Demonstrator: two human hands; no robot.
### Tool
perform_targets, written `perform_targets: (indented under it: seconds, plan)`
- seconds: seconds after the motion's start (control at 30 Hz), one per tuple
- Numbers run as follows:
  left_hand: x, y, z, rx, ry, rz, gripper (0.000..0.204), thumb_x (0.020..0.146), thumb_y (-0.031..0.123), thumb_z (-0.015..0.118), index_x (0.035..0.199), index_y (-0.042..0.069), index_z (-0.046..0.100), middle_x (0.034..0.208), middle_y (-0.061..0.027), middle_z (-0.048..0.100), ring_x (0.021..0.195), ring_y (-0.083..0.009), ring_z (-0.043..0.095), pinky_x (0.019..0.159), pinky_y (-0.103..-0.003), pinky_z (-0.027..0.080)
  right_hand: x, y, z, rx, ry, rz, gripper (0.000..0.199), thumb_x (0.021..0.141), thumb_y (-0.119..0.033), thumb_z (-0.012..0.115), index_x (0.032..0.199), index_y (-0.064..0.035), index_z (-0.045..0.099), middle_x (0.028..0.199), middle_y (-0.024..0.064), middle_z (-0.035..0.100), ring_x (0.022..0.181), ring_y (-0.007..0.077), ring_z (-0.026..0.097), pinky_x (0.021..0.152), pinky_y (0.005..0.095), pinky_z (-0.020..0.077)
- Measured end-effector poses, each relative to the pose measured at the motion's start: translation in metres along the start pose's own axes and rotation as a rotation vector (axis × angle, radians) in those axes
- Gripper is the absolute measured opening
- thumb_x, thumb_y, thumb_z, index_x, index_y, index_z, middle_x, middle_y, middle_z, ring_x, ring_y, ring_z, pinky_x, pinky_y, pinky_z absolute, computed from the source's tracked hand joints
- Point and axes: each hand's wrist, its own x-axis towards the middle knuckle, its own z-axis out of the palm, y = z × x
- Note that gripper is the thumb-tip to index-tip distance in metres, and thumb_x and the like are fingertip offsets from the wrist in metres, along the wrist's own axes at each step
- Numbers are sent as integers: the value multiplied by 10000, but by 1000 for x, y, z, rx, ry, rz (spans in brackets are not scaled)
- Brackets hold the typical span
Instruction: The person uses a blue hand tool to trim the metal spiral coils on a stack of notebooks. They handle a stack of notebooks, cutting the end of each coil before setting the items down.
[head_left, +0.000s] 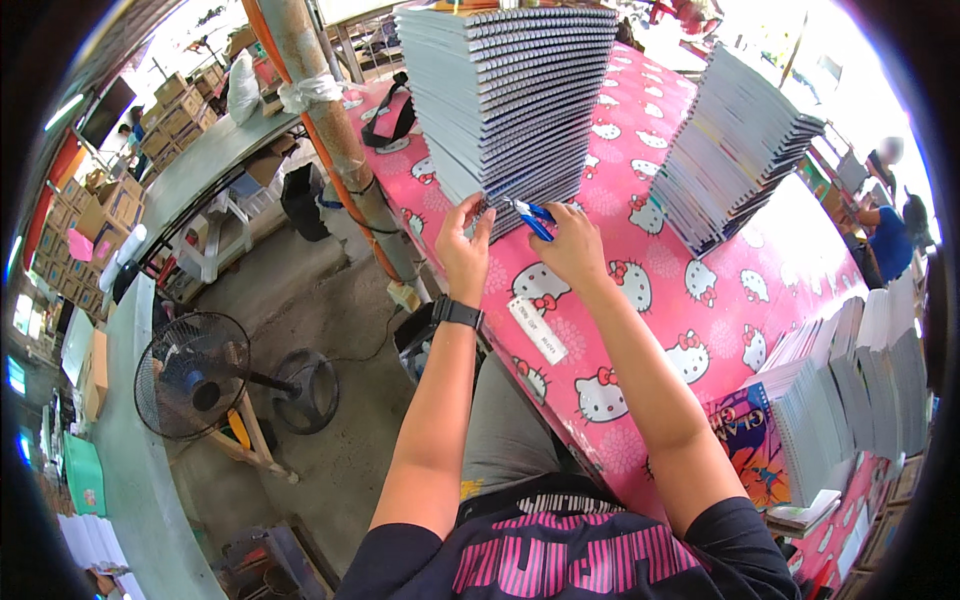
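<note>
A tall stack of spiral-bound notebooks (445, 105) stands on the pink table, its dark coils facing right. At the stack's low near corner, my left hand (464, 246) has thumb and fingers closed on the edge of a spiral-bound notebook; the exact grip is partly hidden. In my right hand (573, 246) is a pair of blue-handled wire nippers (535, 225). The fingers wrap round the handles, and the jaws point left at the coil end beside my left fingertips.
A second notebook stack (725, 145) leans at the right on the patterned pink tablecloth (700, 340). More notebooks (810, 420) stand at the lower right. A white label strip (537, 330) lies near my right wrist. Left of the table are a post (335, 140) and a black fan (195, 375).
</note>
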Motion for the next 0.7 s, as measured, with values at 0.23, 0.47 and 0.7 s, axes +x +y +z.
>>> perform_targets:
  seconds: [0.23,0.47,0.7]
  plan:
    - [-1,5,3,-2,-17,-64,231,855,122,659,1046,-4,638,893,-95,664,797,-158,621,713,-290,494,10,0,-1,-98,-43,-31,475,671,-281,697,1089,-75,599,1016,93,624,1011,275,573,857,430,439]
    - [0,4,0,-56,-30,-92,230,875,136,651,1040,-24,639,897,-67,655,797,-118,594,725,-252,488,4,-7,0,-106,10,-82,391,675,-278,692,989,-64,601,961,110,636,975,289,598,825,435,463]
    - [0,7,0,-38,-52,-100,225,881,138,643,1038,-23,647,904,-73,663,812,-127,600,738,-263,492,9,-8,-8,-70,-181,34,315,675,-233,680,947,-86,621,803,129,631,783,322,627,723,426,500]
